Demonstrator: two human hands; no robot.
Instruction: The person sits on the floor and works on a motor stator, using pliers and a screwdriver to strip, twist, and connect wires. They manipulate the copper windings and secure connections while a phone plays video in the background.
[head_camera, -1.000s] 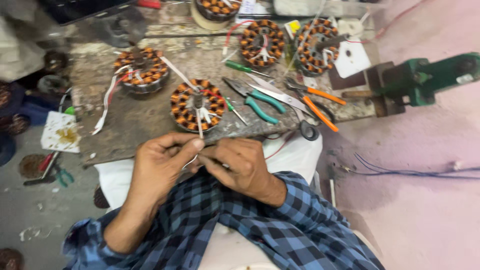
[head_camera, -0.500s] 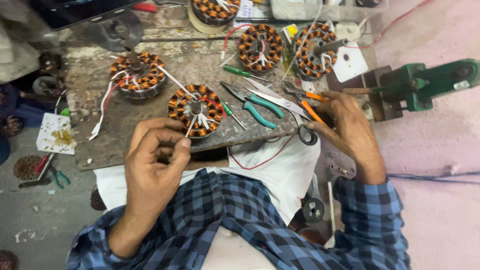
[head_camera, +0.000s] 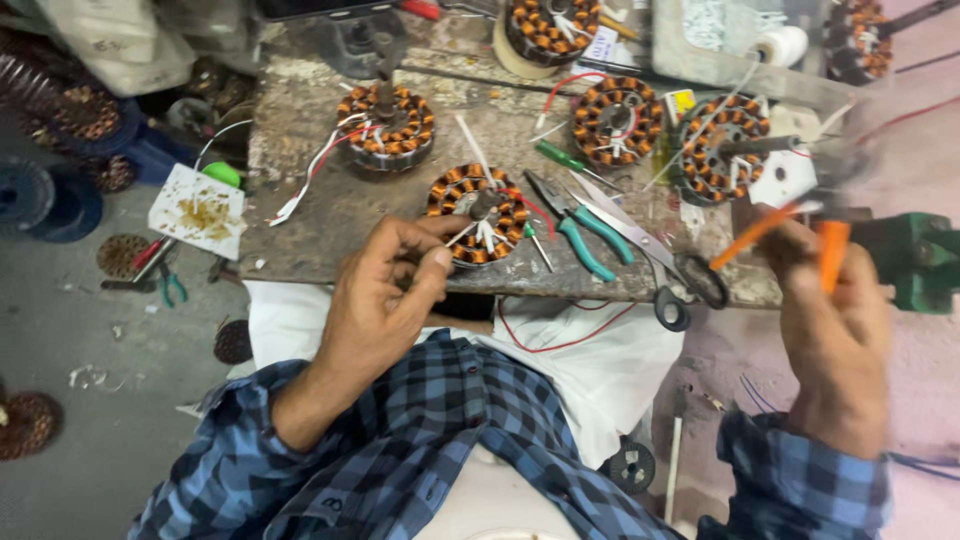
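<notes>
Head view: five copper-wound stators (head_camera: 478, 213).

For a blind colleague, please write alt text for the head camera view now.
A person's left hand pinches white wire leads of a copper-wound stator on a worn workbench, while the blurred right hand lifts orange-handled pliers. Teal-handled pliers, scissors and more stators lie nearby.

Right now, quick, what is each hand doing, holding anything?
Left hand: closed in a pinch on thin wire ends from the copper-wound stator.
Right hand: closed on orange-handled pliers, raised off the bench and blurred.
</notes>
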